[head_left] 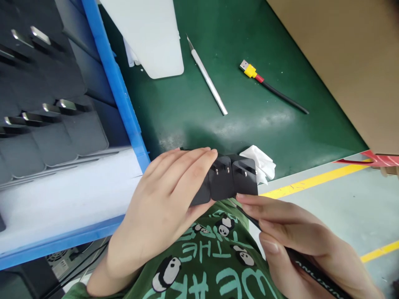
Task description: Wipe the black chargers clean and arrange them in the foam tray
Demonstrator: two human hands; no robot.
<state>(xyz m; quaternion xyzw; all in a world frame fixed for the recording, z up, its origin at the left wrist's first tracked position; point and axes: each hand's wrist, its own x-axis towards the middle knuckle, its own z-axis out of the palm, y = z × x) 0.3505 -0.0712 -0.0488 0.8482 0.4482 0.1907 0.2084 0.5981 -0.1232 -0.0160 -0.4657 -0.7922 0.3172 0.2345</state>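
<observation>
My left hand (pixel 170 189) is closed around a row of black power adapters (pixel 222 178), held side by side with their metal prongs facing up. Part of the row lies hidden under my fingers. Between thumb and fingers, my right hand (pixel 299 236) grips a slim black pen-like tool (pixel 311 272) with white lettering on its shaft. Its thin tip is at the lower edge of the rightmost adapters; whether it touches them I cannot tell. Just behind the row, a crumpled white cloth or tissue (pixel 260 164) lies at the table's edge.
On the green table (pixel 199 124) lie a silver craft knife (pixel 208 81) and a short USB cable (pixel 274 89) with a yellow plug. A blue-edged box (pixel 124 95) of black adapters stands left. A white panel (pixel 149 37) is at the back, a brown cardboard box (pixel 349 54) at right.
</observation>
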